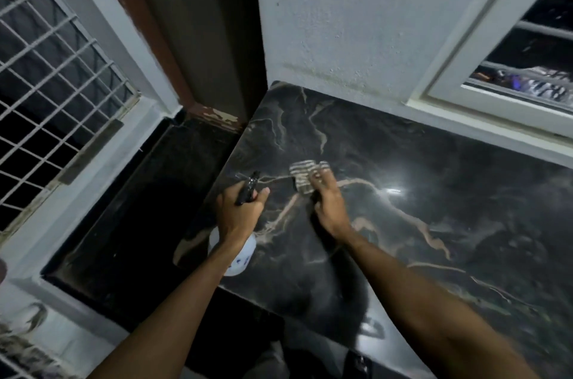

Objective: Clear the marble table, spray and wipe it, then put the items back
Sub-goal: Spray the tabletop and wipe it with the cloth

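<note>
Dim overall, white glare spot on the marble table (pixel 393 191), soft motion blur — wide-angle bending at edges

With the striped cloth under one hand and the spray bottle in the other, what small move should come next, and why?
Probably slide the beige striped cloth rightward across the dark veined marble table. The right hand presses it flat near the left edge, much surface lies to its right, and the left hand grips the white spray bottle with black trigger.
</note>
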A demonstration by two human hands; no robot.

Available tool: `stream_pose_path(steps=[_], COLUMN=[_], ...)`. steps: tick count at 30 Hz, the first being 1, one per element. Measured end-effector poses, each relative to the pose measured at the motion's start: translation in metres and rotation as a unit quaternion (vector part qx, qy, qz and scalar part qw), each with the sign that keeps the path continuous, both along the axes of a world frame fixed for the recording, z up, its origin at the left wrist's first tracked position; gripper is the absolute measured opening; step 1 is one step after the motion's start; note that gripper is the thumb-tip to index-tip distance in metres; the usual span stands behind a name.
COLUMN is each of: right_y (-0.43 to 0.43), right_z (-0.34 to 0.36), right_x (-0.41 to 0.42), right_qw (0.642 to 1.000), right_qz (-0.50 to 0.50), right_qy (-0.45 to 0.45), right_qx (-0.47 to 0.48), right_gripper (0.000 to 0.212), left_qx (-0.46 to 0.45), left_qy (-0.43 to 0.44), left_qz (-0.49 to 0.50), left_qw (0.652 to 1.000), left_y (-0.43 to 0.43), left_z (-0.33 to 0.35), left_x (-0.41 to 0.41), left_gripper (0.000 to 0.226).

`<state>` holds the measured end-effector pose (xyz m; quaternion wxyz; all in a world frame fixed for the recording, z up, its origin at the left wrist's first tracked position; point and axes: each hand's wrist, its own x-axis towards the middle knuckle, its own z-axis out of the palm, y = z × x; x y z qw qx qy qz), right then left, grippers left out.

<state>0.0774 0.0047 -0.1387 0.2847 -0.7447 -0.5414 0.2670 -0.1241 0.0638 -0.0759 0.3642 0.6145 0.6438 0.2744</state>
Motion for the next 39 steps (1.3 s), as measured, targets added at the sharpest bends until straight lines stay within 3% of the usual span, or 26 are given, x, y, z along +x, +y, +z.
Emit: stream_pose_path(steps=[1,4,5,7,9,13,16,18,24,28,31,32,34,36,37,39], right_y=[-0.014,-0.089,-0.112,-0.145,-0.172,-0.242,-0.277,-0.294,-0.286,-0.246,-0.203,-0.188,-0.168,-0.152,-0.138,-0.113], right_z=[0.004,0.014,0.014,0.017,0.021,0.022,0.013,0.01,0.0,-0.001,0.007,0.008,0.005,0.001,0.001,0.0], right_x=[0.007,0.029,0.043,0.077,0.11,0.176,0.233,0.26,0.287,0.269,0.26,0.245,0.205,0.186,0.186,0.179], right_qw=[0.999,0.985,0.983,1.0,0.992,0.997,0.955,0.938,0.945,0.98,0.965,0.97,0.996,0.998,0.999,0.994], right_qz=[-0.041,0.156,0.174,0.025,-0.123,-0.055,-0.294,-0.341,-0.321,-0.192,-0.26,-0.242,-0.086,0.038,0.026,-0.103], right_qy=[-0.01,-0.071,-0.063,-0.016,-0.005,-0.052,-0.014,-0.025,-0.039,-0.04,-0.006,-0.008,-0.028,-0.037,-0.036,-0.021], right_qx=[-0.017,0.001,0.004,0.004,-0.012,-0.018,-0.033,-0.05,-0.048,-0.013,-0.027,-0.016,0.017,0.026,0.03,-0.004], right_gripper=[0.079,0.077,0.076,0.071,0.07,0.065,0.061,0.064,0.07,0.069,0.069,0.067,0.062,0.062,0.062,0.063], left_qx=[0.001,0.036,0.035,0.004,-0.02,-0.043,-0.032,-0.045,-0.046,0.007,0.036,0.047,0.059,0.068,0.069,0.062], left_qy=[0.001,0.01,0.007,-0.012,-0.013,0.002,0.014,0.015,0.035,0.023,0.009,0.006,0.012,0.011,0.006,-0.014], left_qz=[-0.007,-0.043,-0.048,-0.053,-0.068,-0.117,-0.129,-0.142,-0.161,-0.165,-0.161,-0.153,-0.135,-0.12,-0.111,-0.087], left_qw=[1.0,0.998,0.998,0.999,0.997,0.992,0.991,0.989,0.985,0.986,0.986,0.987,0.989,0.99,0.991,0.994], left_y=[-0.012,-0.061,-0.076,-0.102,-0.124,-0.174,-0.202,-0.213,-0.214,-0.203,-0.187,-0.182,-0.173,-0.164,-0.16,-0.149], left_z=[0.0,0.005,0.006,0.003,-0.003,-0.007,-0.014,-0.016,-0.008,-0.003,-0.003,-0.003,-0.001,0.001,0.001,0.0], left_x=[0.008,0.047,0.062,0.091,0.119,0.186,0.231,0.255,0.295,0.286,0.259,0.247,0.223,0.199,0.187,0.158], left_gripper=[0.038,0.036,0.036,0.032,0.029,0.032,0.047,0.051,0.045,0.045,0.04,0.041,0.046,0.052,0.052,0.05])
